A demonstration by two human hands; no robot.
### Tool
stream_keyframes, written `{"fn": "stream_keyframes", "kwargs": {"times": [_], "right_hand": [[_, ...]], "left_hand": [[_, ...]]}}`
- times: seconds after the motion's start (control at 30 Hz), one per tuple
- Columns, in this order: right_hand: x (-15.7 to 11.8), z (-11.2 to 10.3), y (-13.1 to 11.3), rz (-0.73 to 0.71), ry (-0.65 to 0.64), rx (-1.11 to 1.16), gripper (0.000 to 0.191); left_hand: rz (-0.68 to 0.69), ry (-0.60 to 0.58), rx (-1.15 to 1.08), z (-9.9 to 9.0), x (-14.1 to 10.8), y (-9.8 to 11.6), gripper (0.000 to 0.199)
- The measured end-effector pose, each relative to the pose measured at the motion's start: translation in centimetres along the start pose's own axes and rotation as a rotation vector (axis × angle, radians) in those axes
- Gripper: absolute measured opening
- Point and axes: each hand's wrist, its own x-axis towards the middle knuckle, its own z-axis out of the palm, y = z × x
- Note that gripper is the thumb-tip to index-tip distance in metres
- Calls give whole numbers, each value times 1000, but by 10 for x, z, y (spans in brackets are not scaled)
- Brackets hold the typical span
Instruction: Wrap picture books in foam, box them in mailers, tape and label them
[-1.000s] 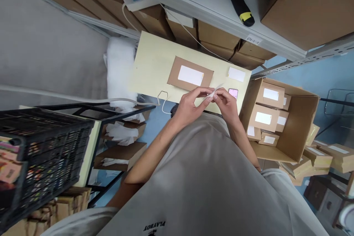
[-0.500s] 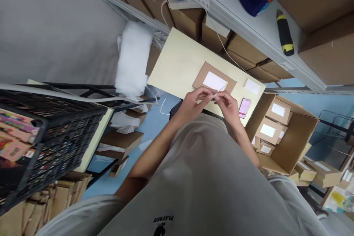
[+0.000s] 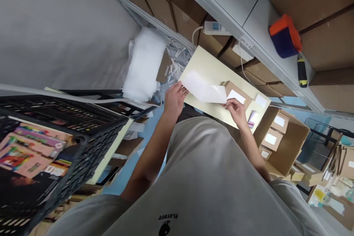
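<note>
A white sheet (image 3: 204,87) is stretched between my two hands above the pale yellow table (image 3: 212,61). My left hand (image 3: 175,99) pinches its left end near the table's left corner. At the other end, my right hand (image 3: 236,110) holds the lower right edge between closed fingers. Partly behind the sheet lies a brown cardboard box (image 3: 243,90) with a white label (image 3: 236,97). A phone (image 3: 252,119) rests to the right of my right hand, and a small white paper (image 3: 260,100) lies beyond it.
An open carton (image 3: 294,143) with small labelled boxes stands at the right. A black crate (image 3: 96,151) is at the left, near white packing sheets (image 3: 145,66). Above the table runs a shelf (image 3: 221,2) with an orange-blue item (image 3: 285,37) and a yellow-black tool (image 3: 302,72).
My hands have moved apart, and a broad white sheet now spans them. The view has shifted, so the table sits lower and further right.
</note>
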Motion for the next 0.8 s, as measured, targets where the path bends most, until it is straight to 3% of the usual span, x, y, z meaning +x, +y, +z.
{"fn": "stream_keyframes", "kwargs": {"times": [0.17,0.27,0.37,0.5,0.6,0.67,0.8], "right_hand": [[20,3,-16,48,188,-23,28],[46,21,-32,20,160,5,32],[87,62,-47,-31,-68,-21,32],[159,143,-63,-75,-262,-148,22],[210,202,-75,-123,-219,-366,17],[237,230,-83,-138,-175,-510,15],[262,250,-92,-72,-161,-632,23]], "left_hand": [[75,322,-167,-43,43,39,23],[169,426,-193,-67,59,59,18],[228,443,-150,-83,64,73,22],[238,406,-78,-91,59,83,34],[259,355,-56,-90,52,88,43],[277,321,-40,-87,46,92,45],[274,260,-17,-74,33,97,46]]}}
